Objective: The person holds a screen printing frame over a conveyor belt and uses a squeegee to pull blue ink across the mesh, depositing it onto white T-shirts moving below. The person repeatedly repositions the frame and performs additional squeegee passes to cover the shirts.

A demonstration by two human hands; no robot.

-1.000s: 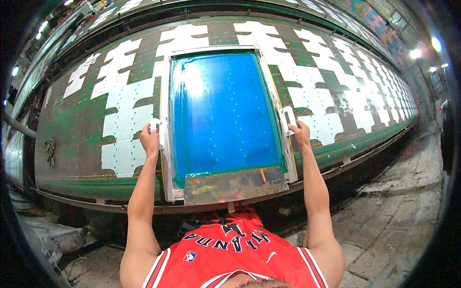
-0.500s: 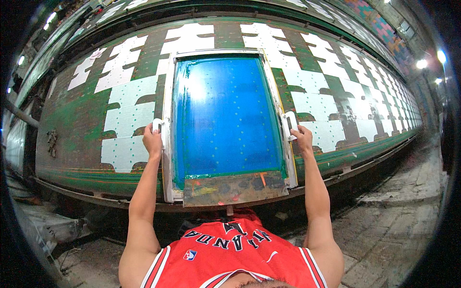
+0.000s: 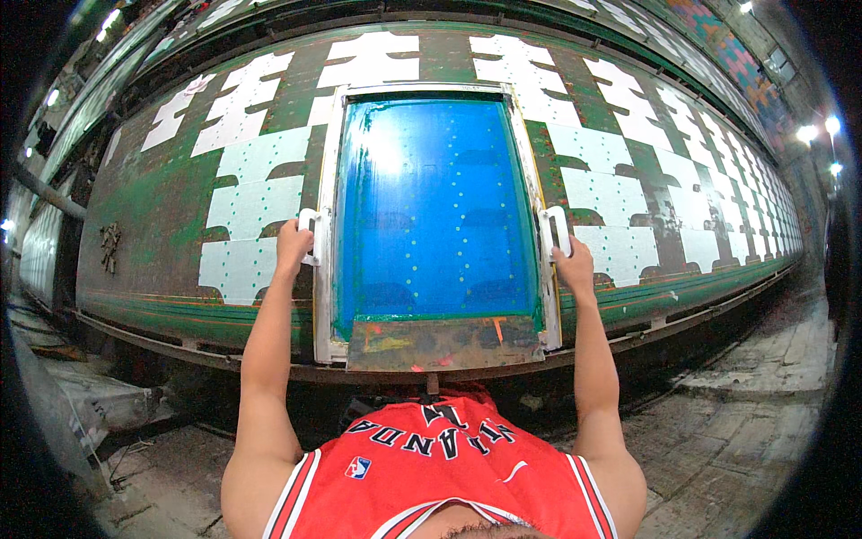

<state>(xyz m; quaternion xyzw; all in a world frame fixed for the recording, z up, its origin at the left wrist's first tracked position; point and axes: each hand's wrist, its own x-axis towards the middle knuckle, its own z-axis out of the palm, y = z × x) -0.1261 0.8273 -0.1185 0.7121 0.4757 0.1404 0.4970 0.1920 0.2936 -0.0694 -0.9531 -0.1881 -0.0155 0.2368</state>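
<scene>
A printing screen [image 3: 440,207] with a shiny blue mesh and a pale frame lies on the long green table in front of me. Rows of small pale dots cross the mesh, and dark curved shapes show through it. My left hand [image 3: 292,246] is closed on the white handle [image 3: 308,235] at the screen's left side. On the opposite side, my right hand [image 3: 575,265] grips the lower part of another white handle [image 3: 558,230]. A paint-stained board [image 3: 431,345] spans the screen's near end.
Rows of white cut fabric pieces [image 3: 597,193] lie flat on the table [image 3: 135,242] around the screen, many with green dots. A metal rail [image 3: 628,340] runs along the near edge. Lamps [image 3: 808,134] shine at the far right, and a paved floor [image 3: 745,409] lies below.
Dark curved shapes have appeared through the blue mesh. The screen sits slightly further left against the fabric pieces, both hands still on its handles. The whole view has shifted a little.
</scene>
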